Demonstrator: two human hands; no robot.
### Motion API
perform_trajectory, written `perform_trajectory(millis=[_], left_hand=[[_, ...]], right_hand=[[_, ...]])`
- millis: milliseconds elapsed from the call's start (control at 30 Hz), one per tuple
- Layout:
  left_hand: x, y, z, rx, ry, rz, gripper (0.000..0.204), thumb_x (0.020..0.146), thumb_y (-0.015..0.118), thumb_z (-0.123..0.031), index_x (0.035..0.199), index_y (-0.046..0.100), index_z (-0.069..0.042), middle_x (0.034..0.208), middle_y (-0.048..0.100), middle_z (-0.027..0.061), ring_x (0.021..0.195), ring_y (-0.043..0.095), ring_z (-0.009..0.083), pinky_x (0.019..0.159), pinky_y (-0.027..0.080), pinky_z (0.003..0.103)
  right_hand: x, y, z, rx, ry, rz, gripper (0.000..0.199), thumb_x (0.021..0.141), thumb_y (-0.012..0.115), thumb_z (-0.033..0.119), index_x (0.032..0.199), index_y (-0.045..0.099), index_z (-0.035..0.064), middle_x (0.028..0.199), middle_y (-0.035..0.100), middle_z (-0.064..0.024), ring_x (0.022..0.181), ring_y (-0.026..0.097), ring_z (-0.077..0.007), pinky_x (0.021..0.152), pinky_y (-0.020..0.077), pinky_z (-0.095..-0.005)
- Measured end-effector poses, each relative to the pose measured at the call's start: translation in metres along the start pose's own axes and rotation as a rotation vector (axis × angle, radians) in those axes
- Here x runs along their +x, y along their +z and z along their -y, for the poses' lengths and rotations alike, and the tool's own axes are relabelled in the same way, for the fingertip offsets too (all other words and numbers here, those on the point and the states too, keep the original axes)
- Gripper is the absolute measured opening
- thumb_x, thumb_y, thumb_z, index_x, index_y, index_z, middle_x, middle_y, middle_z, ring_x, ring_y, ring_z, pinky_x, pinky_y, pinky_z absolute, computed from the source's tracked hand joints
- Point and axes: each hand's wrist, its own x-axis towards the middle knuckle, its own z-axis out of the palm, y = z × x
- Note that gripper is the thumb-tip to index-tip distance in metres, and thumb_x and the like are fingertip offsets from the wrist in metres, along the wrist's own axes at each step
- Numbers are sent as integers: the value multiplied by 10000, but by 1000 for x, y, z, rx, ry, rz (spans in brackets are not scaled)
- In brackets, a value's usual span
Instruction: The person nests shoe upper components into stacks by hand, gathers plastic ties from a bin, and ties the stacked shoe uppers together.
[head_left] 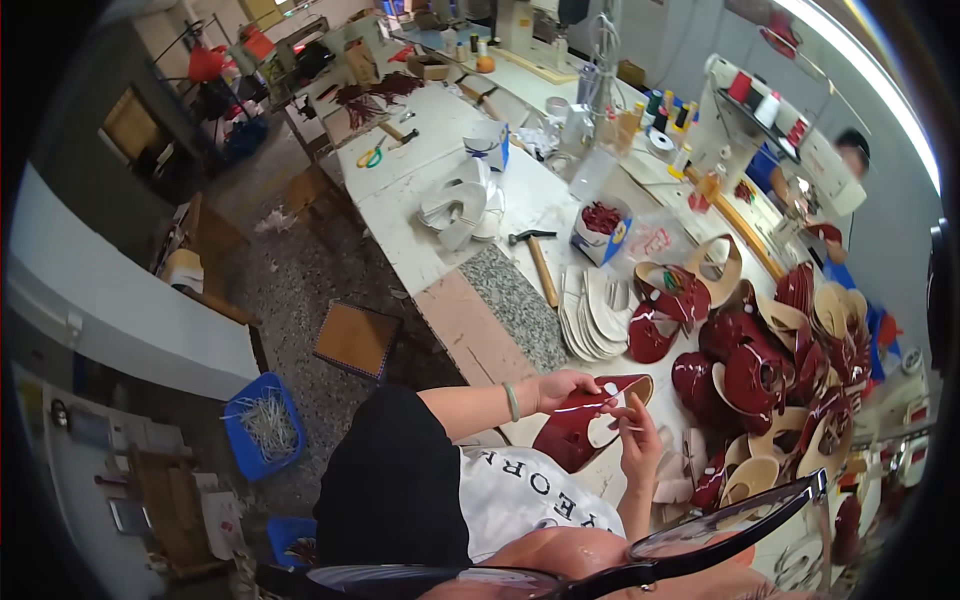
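Observation:
A glossy dark red shoe upper point(565, 438) with a beige lining lies in front of me at the table's near edge. My left hand point(566, 390), a pale bangle on its wrist, is closed on the upper's far edge. Just right of it, my right hand point(640, 440) is raised over the upper, fingers bent and drawn together near a small white piece point(611, 389). What those fingers hold is too small to make out. Curved white stiffener pieces point(590, 318) stand stacked beyond the upper.
Many red uppers point(745, 375) are heaped to the right. Farther off are a hammer point(541, 265), a granite slab point(512, 305), a box of red pieces point(602, 230) and scissors point(371, 155). Another person sits by a sewing machine point(820, 165). A blue basket point(240, 452) stands on the floor.

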Motion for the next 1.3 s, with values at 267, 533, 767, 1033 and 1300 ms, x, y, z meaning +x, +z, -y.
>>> perform_trajectory(millis=[267,533,767,1033,1300], left_hand=[[-34,0,-8,-42,-42,66,250,883,477,-176,1042,543,6,888,620,86,660,589,145,572,517,301],[-37,53,-43,51,14,4,247,874,474,-201,1051,549,-46,817,595,39,648,572,119,586,502,261],[-12,87,-14,342,122,19,309,854,425,-135,1132,489,-17,923,616,91,771,610,144,661,517,294],[15,113,21,461,214,49,283,820,452,-23,1099,494,-5,959,603,92,761,602,147,655,535,292],[47,90,18,592,349,-196,218,889,525,-87,1094,554,-16,903,633,36,735,597,92,645,505,239]], right_hand=[[0,20,21,141,-19,-119,325,959,438,147,1234,495,-17,689,508,-11,577,412,-52,561,376,-187],[25,25,69,126,-411,-191,701,880,443,524,1291,421,-44,748,455,-6,620,411,-81,640,374,-240],[0,11,89,-401,-188,-253,183,897,538,174,928,592,1,779,435,-45,679,407,-130,613,335,-242],[-18,1,58,-691,-201,-642,116,813,654,95,771,598,2,696,531,-49,603,489,-126,539,385,-252],[5,-89,-1,-916,-289,-669,186,822,615,195,891,618,23,903,593,-127,836,571,-273,714,443,-345]])
